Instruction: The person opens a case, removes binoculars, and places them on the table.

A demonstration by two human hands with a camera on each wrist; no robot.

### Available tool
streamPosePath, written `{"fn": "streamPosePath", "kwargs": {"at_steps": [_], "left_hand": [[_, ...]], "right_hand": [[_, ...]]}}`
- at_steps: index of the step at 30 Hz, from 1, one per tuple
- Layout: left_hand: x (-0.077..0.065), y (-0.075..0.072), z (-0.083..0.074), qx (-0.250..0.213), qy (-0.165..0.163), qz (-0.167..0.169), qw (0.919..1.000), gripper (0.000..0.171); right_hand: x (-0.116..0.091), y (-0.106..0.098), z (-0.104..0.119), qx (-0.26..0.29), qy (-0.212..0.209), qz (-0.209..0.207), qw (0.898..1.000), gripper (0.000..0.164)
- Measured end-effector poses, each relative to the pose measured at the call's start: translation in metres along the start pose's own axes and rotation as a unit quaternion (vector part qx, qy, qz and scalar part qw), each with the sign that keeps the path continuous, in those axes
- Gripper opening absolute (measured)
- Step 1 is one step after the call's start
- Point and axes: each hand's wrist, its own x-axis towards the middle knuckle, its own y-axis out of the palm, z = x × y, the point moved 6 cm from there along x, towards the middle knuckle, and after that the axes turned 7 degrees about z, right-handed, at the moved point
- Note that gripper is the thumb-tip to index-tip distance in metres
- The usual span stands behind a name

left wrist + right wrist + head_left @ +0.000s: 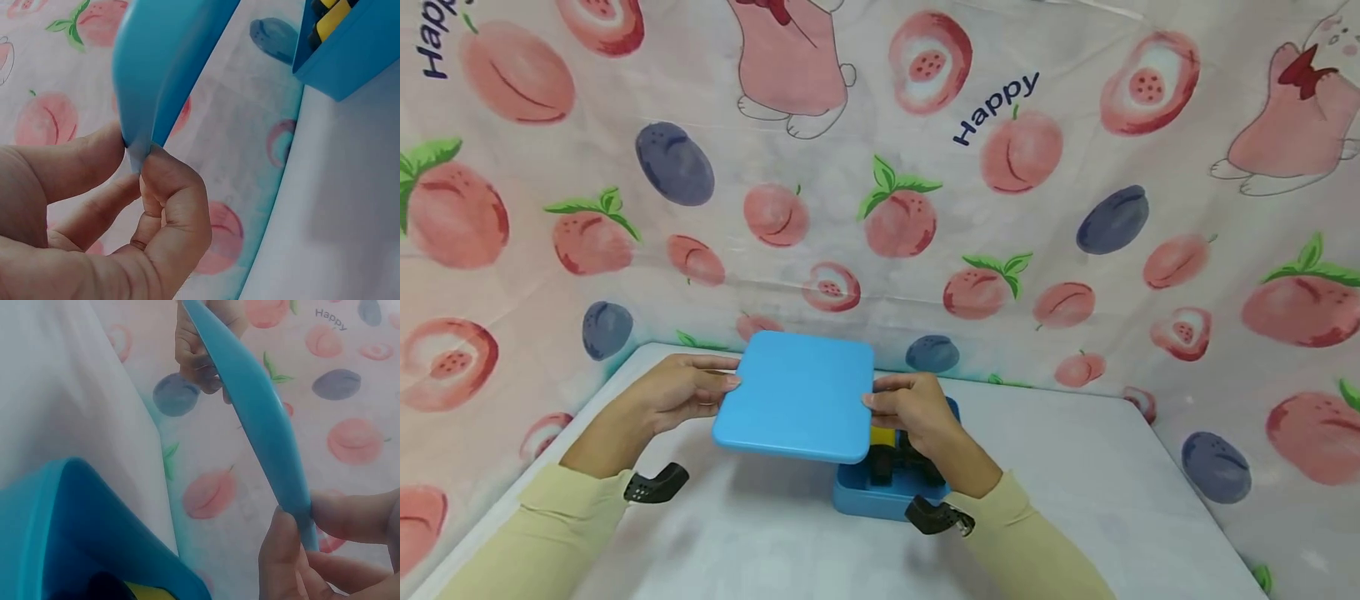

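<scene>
A flat blue lid with rounded corners is held up between both hands, tilted. My left hand pinches its left edge between thumb and fingers; the left wrist view shows the lid's rim in that pinch. On the opposite edge my right hand pinches it too, and the right wrist view shows the lid edge-on. Below and behind the right hand stands an uncovered blue box on the table. Black and yellow things lie inside it, partly hidden by the lid and right hand.
A white table carries the box. Behind it hangs a pale cloth printed with peaches, plums and rabbits, which also runs down both sides. Each wrist wears a black camera mount over a pale yellow sleeve.
</scene>
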Motion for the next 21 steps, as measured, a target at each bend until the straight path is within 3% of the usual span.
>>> {"fn": "streamPosePath", "kwargs": {"at_steps": [8, 21], "left_hand": [[-0.004, -0.011, 0.004, -0.007, -0.002, -0.009, 0.9999, 0.075], [-0.008, -0.025, 0.007, 0.007, 0.000, 0.005, 1.0000, 0.074]], "right_hand": [[0.005, 0.010, 0.002, 0.013, 0.000, 0.000, 1.000, 0.029], [0.008, 0.026, 0.002, 0.013, 0.000, -0.010, 1.000, 0.029]]}}
